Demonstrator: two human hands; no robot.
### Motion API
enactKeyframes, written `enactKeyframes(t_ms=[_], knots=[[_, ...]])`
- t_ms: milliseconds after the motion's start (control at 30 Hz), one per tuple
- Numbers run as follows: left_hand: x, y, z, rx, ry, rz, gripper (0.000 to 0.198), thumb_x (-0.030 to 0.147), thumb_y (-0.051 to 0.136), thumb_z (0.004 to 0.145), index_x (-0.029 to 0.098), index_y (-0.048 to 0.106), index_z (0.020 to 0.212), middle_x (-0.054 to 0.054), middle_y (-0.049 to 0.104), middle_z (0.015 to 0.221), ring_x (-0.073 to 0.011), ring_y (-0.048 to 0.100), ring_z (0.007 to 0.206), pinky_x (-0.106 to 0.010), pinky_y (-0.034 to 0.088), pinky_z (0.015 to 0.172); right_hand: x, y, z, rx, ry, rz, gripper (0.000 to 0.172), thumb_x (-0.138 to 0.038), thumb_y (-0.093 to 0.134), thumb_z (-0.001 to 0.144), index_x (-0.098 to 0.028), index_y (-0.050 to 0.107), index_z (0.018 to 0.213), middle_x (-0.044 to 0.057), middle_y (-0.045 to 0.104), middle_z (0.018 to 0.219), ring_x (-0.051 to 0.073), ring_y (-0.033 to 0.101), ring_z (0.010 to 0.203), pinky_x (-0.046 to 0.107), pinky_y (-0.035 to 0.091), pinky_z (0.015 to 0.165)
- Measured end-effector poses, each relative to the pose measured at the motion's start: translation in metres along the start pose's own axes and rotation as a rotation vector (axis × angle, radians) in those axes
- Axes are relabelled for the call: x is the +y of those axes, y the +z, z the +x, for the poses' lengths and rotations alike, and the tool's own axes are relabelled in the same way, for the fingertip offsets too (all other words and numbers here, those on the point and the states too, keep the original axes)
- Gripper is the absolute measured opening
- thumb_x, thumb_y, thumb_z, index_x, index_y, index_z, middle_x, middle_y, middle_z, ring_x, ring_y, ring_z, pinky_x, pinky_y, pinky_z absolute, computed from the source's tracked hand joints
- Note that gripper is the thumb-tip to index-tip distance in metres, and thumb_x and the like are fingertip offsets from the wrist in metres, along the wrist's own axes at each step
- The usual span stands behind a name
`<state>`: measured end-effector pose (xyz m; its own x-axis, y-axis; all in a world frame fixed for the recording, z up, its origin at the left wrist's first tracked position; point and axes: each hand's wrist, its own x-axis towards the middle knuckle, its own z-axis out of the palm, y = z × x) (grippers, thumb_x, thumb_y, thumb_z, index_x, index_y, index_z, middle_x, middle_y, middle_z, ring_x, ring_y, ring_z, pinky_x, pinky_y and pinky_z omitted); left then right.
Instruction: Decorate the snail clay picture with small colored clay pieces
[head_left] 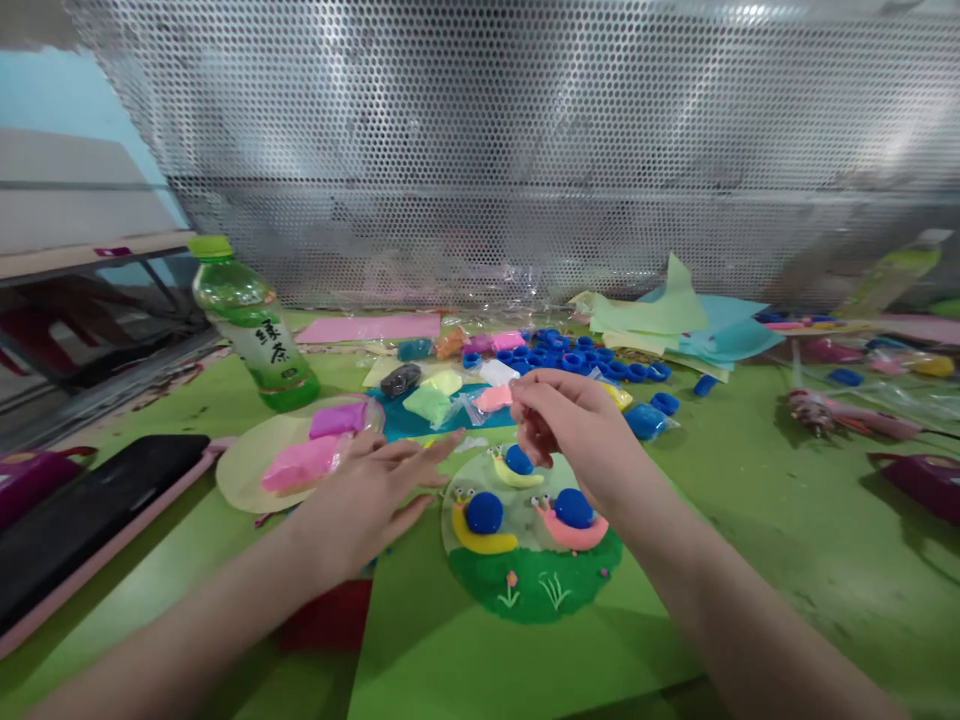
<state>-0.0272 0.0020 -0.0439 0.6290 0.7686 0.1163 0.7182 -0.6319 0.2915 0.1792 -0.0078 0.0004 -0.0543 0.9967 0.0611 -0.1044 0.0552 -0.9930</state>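
Observation:
A round clay picture lies on a green sheet in front of me. On it sit a yellow snail, a pink snail and a pale yellow snail, each with a blue shell, above dark green clay with small flowers and grass. My left hand is spread beside the picture's left edge, near pink clay. Over the picture's upper right, my right hand has its fingers pinched together; whatever they hold, if anything, is too small to make out.
Bags of coloured clay and many blue caps lie behind the picture. A green tea bottle stands at the left, near a black phone-like slab. Coloured paper and a pink glue gun are at the right.

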Motion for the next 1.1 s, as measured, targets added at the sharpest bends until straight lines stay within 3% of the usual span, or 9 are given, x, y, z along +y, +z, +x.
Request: enactKeyframes(t_ms=[200, 333, 500, 667, 833, 1100], knots=[[0.0, 0.008, 0.001, -0.067, 0.013, 0.1, 0.039, 0.021, 0.04, 0.084, 0.029, 0.053, 0.12, -0.004, 0.067, 0.11, -0.0279, 0.058, 0.106, -0.042, 0.036, 0.089, -0.003, -0.003, 0.0, -0.026, -0.037, -0.011, 0.03, -0.023, 0.054, 0.078, -0.017, 0.047, 0.05, -0.007, 0.04, 0.041, 0.003, 0.038, 0.032, 0.016, 0.029, 0.032], [0.002, 0.011, 0.0, 0.019, 0.032, 0.14, 0.047, 0.026, 0.04, 0.086, 0.024, 0.04, 0.133, -0.007, 0.071, 0.096, -0.0286, 0.062, 0.094, -0.043, 0.038, 0.085, -0.004, -0.002, -0.001, -0.019, -0.038, -0.061, 0.029, -0.022, 0.053, 0.079, -0.017, 0.047, 0.051, -0.007, 0.042, 0.042, 0.003, 0.04, 0.032, 0.016, 0.03, 0.033], [0.006, 0.014, -0.003, 0.104, 0.058, 0.226, 0.042, 0.026, 0.036, 0.088, 0.027, 0.046, 0.129, -0.007, 0.07, 0.088, -0.0272, 0.061, 0.086, -0.043, 0.041, 0.081, -0.006, -0.002, -0.003, -0.017, -0.035, -0.096, 0.027, -0.024, 0.053, 0.079, -0.017, 0.049, 0.053, -0.007, 0.044, 0.044, 0.003, 0.04, 0.033, 0.016, 0.031, 0.034], [0.002, 0.011, -0.003, 0.157, 0.008, 0.17, 0.037, 0.031, 0.042, 0.085, 0.027, 0.054, 0.121, -0.005, 0.068, 0.093, -0.0242, 0.058, 0.096, -0.041, 0.042, 0.086, -0.007, -0.004, -0.003, -0.021, -0.045, -0.077, 0.018, -0.02, 0.052, 0.076, -0.017, 0.053, 0.059, -0.006, 0.051, 0.052, 0.003, 0.042, 0.033, 0.018, 0.032, 0.034], [-0.005, 0.002, 0.001, 0.233, 0.027, 0.091, 0.034, 0.039, 0.04, 0.086, 0.024, 0.067, 0.099, -0.008, 0.066, 0.092, -0.0207, 0.061, 0.084, -0.031, 0.048, 0.074, -0.006, -0.004, -0.002, -0.028, -0.06, -0.072, 0.018, -0.019, 0.052, 0.076, -0.017, 0.053, 0.058, -0.005, 0.051, 0.052, 0.003, 0.042, 0.034, 0.018, 0.031, 0.034], [-0.005, -0.009, 0.002, 0.238, -0.016, -0.068, 0.026, 0.042, 0.045, 0.084, 0.024, 0.063, 0.081, -0.005, 0.065, 0.084, -0.0219, 0.06, 0.08, -0.03, 0.046, 0.074, -0.011, -0.007, -0.003, -0.02, -0.064, -0.081, 0.022, -0.021, 0.051, 0.079, -0.017, 0.052, 0.058, -0.006, 0.051, 0.051, 0.003, 0.042, 0.034, 0.017, 0.031, 0.034]])
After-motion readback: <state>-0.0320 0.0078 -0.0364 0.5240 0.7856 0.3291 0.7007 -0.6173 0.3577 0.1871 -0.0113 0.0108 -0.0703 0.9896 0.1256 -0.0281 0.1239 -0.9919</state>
